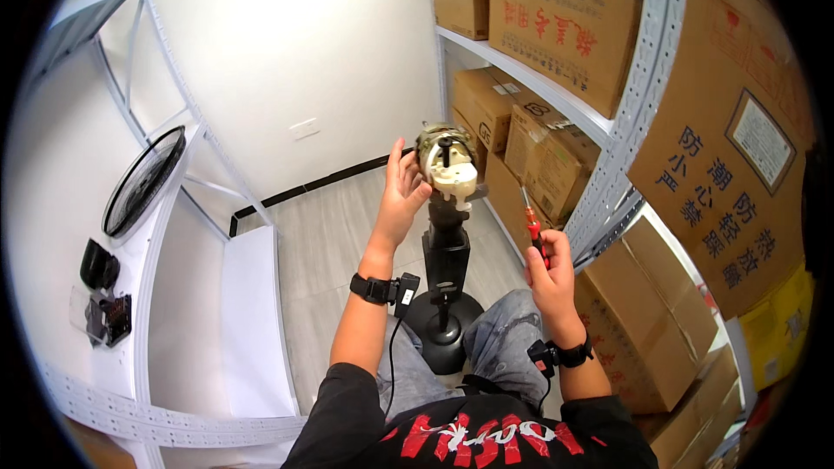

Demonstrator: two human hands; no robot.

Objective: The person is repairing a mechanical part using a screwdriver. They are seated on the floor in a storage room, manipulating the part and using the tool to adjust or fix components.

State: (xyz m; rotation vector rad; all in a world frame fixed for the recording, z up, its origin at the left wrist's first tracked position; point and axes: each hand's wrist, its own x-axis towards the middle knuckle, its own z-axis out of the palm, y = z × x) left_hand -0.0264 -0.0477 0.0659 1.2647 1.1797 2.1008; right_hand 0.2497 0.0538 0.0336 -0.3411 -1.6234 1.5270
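Note:
An electric fan stands on its round black base between my knees. Its front is off, so the motor head shows a cream-coloured plate with a dark shaft in the middle. My left hand is at the left side of this head, fingers stretched and apart, the thumb close to the cream plate; whether it presses on the head is hard to tell. To the right, my right hand is closed round the red and black handle of a screwdriver. Its metal tip points up, apart from the fan.
On the white shelf at left lie a round black fan guard and dark fan parts. Cardboard boxes fill the right rack, and a large carton stands by my right arm. Cables hang from both wrist straps.

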